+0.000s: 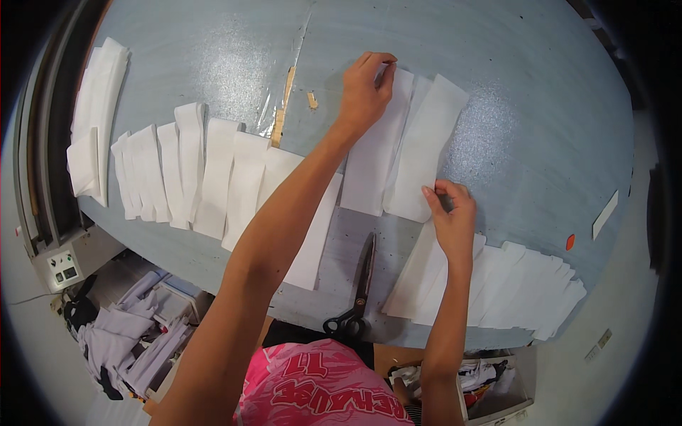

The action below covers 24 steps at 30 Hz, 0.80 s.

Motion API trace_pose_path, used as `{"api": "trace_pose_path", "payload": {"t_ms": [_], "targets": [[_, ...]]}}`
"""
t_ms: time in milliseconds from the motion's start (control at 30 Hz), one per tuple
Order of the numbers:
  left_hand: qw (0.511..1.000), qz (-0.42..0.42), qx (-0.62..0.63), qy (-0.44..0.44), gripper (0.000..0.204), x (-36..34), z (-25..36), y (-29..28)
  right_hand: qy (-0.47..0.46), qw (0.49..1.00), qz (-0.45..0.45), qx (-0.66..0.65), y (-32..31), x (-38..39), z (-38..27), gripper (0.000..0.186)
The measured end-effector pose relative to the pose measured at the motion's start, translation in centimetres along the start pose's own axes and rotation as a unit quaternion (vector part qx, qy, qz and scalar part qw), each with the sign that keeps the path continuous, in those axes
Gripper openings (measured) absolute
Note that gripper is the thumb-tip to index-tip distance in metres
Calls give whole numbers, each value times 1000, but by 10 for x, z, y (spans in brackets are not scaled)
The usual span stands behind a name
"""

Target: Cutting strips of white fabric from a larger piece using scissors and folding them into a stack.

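Observation:
Two white fabric strips lie side by side on the blue-grey table, a left strip (376, 156) and a right strip (431, 145), with a paler layer showing between them. My left hand (367, 89) reaches across to the far end of the left strip, fingers pinched at its upper corner. Lower down, my right hand (453, 209) pinches the near right edge of the right strip between thumb and fingers. Black-handled scissors (362, 284) lie near the table's front edge, between my forearms, with blades pointing away from me.
Overlapping white strips (181, 167) fan out to the left, partly behind my left forearm. Another overlapping row (518, 287) lies at the right front. A folded white stack (99, 106) sits far left, beside a metal rail. Boxes of fabric scraps (153, 326) stand below the table.

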<state>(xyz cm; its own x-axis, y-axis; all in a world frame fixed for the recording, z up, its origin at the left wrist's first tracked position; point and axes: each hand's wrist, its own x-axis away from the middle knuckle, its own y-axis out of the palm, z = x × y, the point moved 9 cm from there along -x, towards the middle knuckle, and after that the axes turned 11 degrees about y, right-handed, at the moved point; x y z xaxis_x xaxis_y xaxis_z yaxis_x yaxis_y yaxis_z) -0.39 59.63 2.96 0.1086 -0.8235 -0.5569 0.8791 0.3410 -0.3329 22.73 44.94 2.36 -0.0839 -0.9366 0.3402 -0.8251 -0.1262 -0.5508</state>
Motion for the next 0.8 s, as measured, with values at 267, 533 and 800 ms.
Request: {"api": "trace_pose_path", "payload": {"t_ms": [267,533,800], "targets": [[1000,4,-18,15,13,1,-3,-3,11,998,50,21,2,-11,-6,34],[1000,-1,1,14,11,-2,5,10,-161,969,183,-35,-58,-165,-42,40],[1000,-8,-21,4,11,-3,-1,1,-60,977,-142,-147,-21,-178,-60,25]]}}
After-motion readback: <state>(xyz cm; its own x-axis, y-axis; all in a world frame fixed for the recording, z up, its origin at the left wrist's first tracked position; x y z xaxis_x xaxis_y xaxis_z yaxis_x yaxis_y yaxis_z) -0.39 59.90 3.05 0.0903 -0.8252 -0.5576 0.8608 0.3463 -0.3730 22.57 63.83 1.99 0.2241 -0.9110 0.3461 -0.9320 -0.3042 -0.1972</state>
